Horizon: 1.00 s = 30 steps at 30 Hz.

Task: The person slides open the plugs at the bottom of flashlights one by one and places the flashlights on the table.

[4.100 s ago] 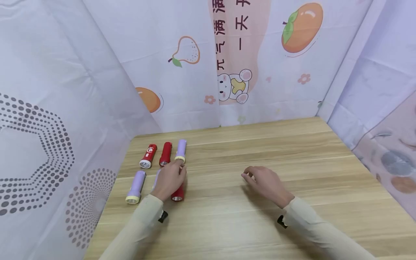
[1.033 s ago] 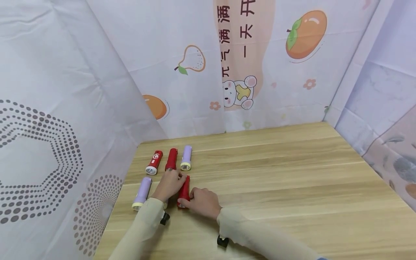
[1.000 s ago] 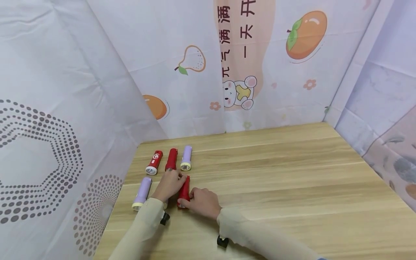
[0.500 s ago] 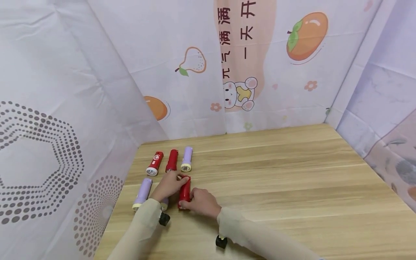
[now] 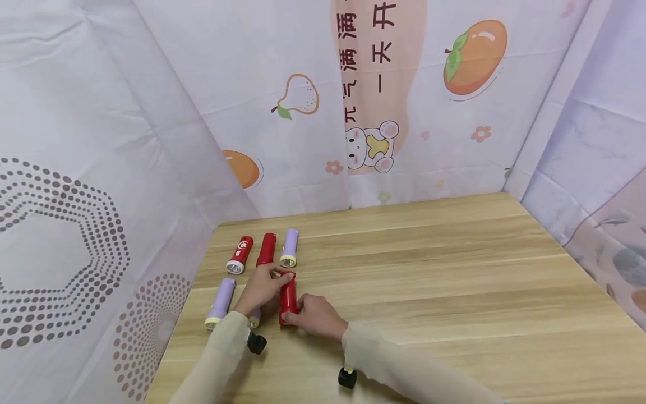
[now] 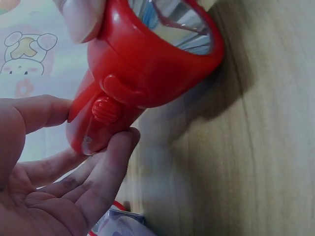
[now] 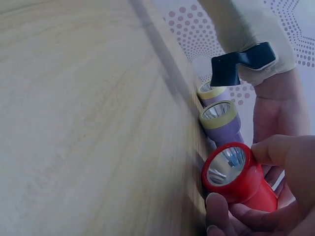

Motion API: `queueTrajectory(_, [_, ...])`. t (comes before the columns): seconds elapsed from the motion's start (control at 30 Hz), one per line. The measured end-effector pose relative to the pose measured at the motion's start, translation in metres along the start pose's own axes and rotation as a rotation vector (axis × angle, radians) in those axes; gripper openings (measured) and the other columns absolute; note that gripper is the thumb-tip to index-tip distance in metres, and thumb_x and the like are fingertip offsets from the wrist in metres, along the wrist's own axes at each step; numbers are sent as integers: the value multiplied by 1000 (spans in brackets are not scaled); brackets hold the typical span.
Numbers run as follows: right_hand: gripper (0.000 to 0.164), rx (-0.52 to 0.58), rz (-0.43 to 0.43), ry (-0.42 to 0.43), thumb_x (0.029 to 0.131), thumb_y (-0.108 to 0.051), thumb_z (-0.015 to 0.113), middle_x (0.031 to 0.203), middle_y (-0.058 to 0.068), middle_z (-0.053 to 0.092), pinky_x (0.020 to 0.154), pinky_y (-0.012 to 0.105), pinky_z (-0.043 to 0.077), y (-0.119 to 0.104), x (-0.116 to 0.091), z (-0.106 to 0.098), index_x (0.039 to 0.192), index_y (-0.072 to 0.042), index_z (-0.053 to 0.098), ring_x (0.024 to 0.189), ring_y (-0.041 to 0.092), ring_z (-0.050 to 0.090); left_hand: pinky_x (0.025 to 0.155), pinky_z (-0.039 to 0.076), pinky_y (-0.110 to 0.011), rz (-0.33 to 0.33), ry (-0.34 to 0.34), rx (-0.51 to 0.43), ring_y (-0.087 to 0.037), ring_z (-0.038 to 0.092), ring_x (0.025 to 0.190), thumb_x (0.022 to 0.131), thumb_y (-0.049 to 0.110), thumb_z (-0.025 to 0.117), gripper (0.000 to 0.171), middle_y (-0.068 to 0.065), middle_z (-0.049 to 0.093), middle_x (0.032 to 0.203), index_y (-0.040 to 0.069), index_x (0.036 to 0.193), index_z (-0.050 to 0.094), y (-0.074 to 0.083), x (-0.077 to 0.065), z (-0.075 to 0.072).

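A red flashlight (image 5: 288, 296) lies between both hands, its lens end toward the person. My left hand (image 5: 261, 289) pinches its tail end between thumb and fingers. At the head end, my right hand (image 5: 319, 316) grips the rim. In the left wrist view the red flashlight (image 6: 147, 69) shows its round switch and lens, with fingers of the left hand (image 6: 59, 196) about the body. The right wrist view has the right thumb and fingers around the head of the red flashlight (image 7: 251, 183). A purple flashlight (image 5: 254, 318) sits partly hidden under my left hand.
Another purple flashlight (image 5: 221, 300) with a yellow rim lies to the left. Behind stand in a row a red flashlight with a white rim (image 5: 239, 254), a plain red flashlight (image 5: 266, 248) and a purple flashlight (image 5: 290, 247). Printed curtains (image 5: 303, 179) border the wooden table (image 5: 429, 269).
My right hand has come from the right to the red flashlight and holds its head. In the last second, the red flashlight has shifted slightly rightward, with both hands on it.
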State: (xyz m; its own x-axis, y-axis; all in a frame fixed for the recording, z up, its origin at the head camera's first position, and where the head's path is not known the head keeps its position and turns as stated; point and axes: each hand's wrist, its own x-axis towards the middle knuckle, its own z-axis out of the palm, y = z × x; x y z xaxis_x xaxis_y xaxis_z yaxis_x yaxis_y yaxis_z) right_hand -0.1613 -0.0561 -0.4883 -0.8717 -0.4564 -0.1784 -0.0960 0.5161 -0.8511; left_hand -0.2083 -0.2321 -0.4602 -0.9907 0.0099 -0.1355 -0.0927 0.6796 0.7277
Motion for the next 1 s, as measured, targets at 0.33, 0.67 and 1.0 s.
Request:
queueTrajectory(0.33, [41,123,40,-20,87,-43,66,70,5,65,48,28,45,-4,-2,-5,102,-5,59,52,15,56,56,52,-34,-30,58,-108,-27,65,65,87,32,70,29,-8,63,79,11,107,65,-4,-2,-1])
queueTrajectory(0.67, [33,145,72,9,86,-34,68,73,7,66,46,27,44,-9,1,-7,99,-4,63,52,16,56,65,55,-39,-10,60,-180,-29,66,70,89,33,69,30,-10,63,85,11,110,64,-3,-4,-3])
queueTrajectory(1.0, [38,157,69,-4,85,-40,69,76,6,65,45,27,43,-6,0,-10,100,-6,62,56,20,60,70,56,-41,-52,54,-279,-23,66,73,87,35,70,32,-9,65,91,14,110,65,-9,-3,-1])
